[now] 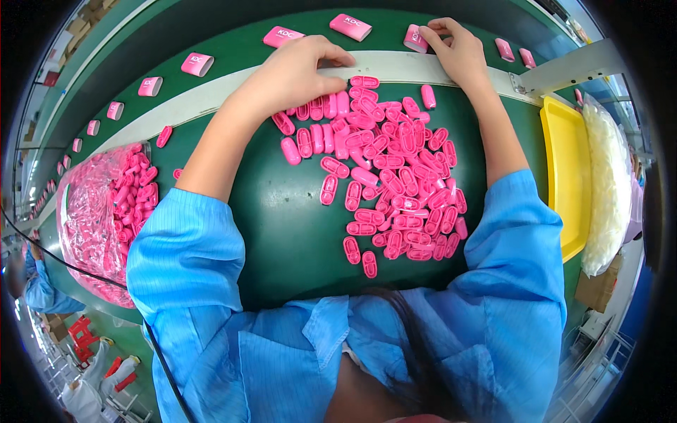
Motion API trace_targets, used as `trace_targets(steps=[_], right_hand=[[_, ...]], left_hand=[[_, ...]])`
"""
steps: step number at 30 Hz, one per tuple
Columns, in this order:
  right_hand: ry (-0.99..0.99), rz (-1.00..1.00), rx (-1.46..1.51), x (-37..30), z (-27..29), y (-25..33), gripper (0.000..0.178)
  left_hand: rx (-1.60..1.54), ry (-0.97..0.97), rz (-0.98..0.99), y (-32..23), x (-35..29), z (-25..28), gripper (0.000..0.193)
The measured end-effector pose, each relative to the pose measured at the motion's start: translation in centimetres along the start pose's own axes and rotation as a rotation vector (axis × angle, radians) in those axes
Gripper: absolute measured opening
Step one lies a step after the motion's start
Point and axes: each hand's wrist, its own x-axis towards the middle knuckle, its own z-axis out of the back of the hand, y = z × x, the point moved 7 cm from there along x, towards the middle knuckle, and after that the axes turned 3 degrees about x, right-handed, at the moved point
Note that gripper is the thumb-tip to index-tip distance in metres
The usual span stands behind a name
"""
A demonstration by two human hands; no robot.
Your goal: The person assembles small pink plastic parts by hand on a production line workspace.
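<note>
Over the white rail, my right hand [457,55] has its thumb and forefinger at the upper right edge of a glossy pink oval case [416,39], which stands tilted on the green belt. My left hand [302,74] reaches to the near side of the rail with thumb and fingers apart, nothing seen between them. Its thumb is beside a row of small pink oval caps [331,106], partly covered by the hand. From there a loose heap of the same pink caps [405,176], many with their hollow side up, spreads over the green table between my arms.
Several pink cases [197,64] lie spaced along the curved green belt [240,60] behind the white rail [197,106]. At left sits a clear bag [84,211] of pink caps. A yellow tray [568,176] and a white plastic-wrapped bundle [605,183] are at right, below a metal bracket [575,70].
</note>
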Motion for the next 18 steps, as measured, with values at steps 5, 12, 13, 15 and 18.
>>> trace_targets(steps=[5,12,13,15,18], right_hand=[[-0.062,0.204,-0.137,-0.4,-0.7,2.2,0.034],[0.197,-0.133,0.631,-2.9,-1.0,4.7,0.036],[0.261,-0.13,0.801,-3.7,-1.4,6.5,0.036],[0.374,-0.151,0.954,-4.6,-2.1,7.7,0.032],[0.406,-0.145,1.044,-5.1,-2.7,7.7,0.03]], left_hand=[[0.025,-0.101,-0.141,-1.3,0.0,-0.9,0.03],[-0.265,-0.187,0.127,-1.2,-0.2,-0.5,0.024],[-0.265,-0.189,0.13,-0.8,-0.2,-0.6,0.024],[-0.813,-0.219,0.185,0.3,-0.3,-1.0,0.028],[-0.942,-0.275,0.208,0.1,-0.5,-0.4,0.031]])
